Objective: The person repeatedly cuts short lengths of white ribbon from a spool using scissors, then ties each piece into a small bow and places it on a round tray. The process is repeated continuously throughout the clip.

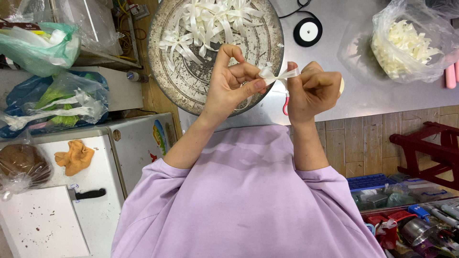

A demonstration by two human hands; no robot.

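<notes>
- We see the left hand (233, 81) raised above the near edge of the grey worktop (354, 71), thumb and fingertips pinched on a small white ribbon bow (273, 75).
- The right hand (313, 91) faces it, fingers curled shut, gripping the bow's other end; a red-handled tool (286, 106), mostly hidden, shows just below it.
- Behind the hands a round metal tray (191, 83) overhangs the worktop's left edge and carries a heap of finished bows (210, 21) at its far side.
- We note a ribbon spool (308, 31) near the far edge, and a clear bag of ribbon pieces (406, 43) toward the right.
</notes>
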